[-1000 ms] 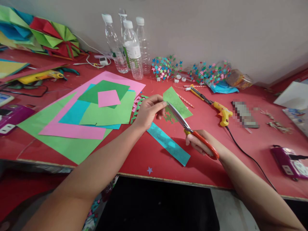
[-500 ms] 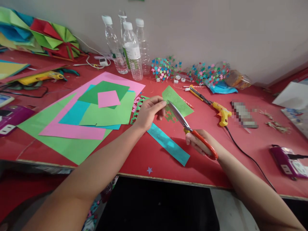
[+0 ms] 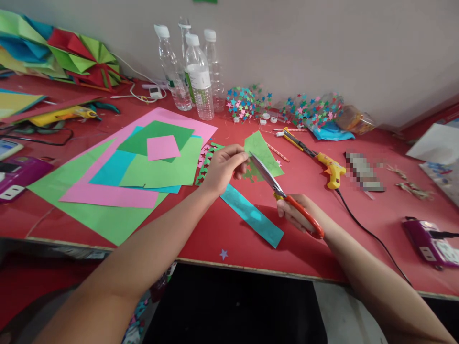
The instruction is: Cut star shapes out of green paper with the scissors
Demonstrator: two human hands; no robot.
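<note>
My left hand [image 3: 225, 165] is pinched closed on the near left edge of a small light green paper piece [image 3: 263, 150], which has star-shaped cutouts along its lower part. In my right hand [image 3: 297, 210] are scissors [image 3: 304, 217] with red handles. Their blades look closed or nearly so, and the tips lie beside my left fingertips, over the green paper. Below the hands lies a turquoise paper strip [image 3: 253, 215]. Partly behind my left hand are strips with punched stars [image 3: 205, 165]. A loose star [image 3: 224, 254] sits near the table's front edge.
Stacked coloured sheets [image 3: 161, 167] spread to the left. Plastic bottles [image 3: 201, 81] stand at the back beside star-covered balls [image 3: 247, 102]. To the right lie a box cutter [image 3: 294, 139], a yellow glue gun [image 3: 332, 169] with its cord, and a purple power strip [image 3: 432, 241].
The green paper has turned and tilted between my left fingers, and its outline looks narrower. Both hands and the scissors stay almost in place.
</note>
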